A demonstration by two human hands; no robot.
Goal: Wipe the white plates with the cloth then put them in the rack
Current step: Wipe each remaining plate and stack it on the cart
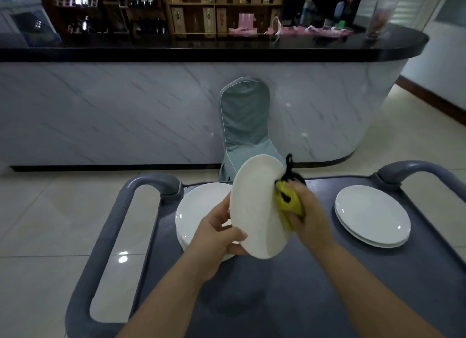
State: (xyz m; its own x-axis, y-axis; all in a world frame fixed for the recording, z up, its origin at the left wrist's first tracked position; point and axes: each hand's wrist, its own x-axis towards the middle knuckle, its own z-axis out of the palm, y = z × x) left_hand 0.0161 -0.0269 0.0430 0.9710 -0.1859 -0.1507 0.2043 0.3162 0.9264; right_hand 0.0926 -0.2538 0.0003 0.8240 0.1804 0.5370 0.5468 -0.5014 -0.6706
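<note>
Mid-wipe: left hand [222,237] grips tilted plate [259,211] by rim, right hand [306,211] bunches cloth [286,204] against it; left stack [199,211] likely pending, right pair [373,214] likely wiped, no rack visible

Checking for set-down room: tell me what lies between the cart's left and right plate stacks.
Head view: the held plate, yellow cloth and right hand are raised there; the visible cart top beneath is bare.

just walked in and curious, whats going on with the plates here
A person is mid-wipe. The left hand grips a white plate tilted up above the grey cart, and the right hand presses a yellow cloth against it. More plates sit in a left stack just beneath and a right stack across the cart.
</note>
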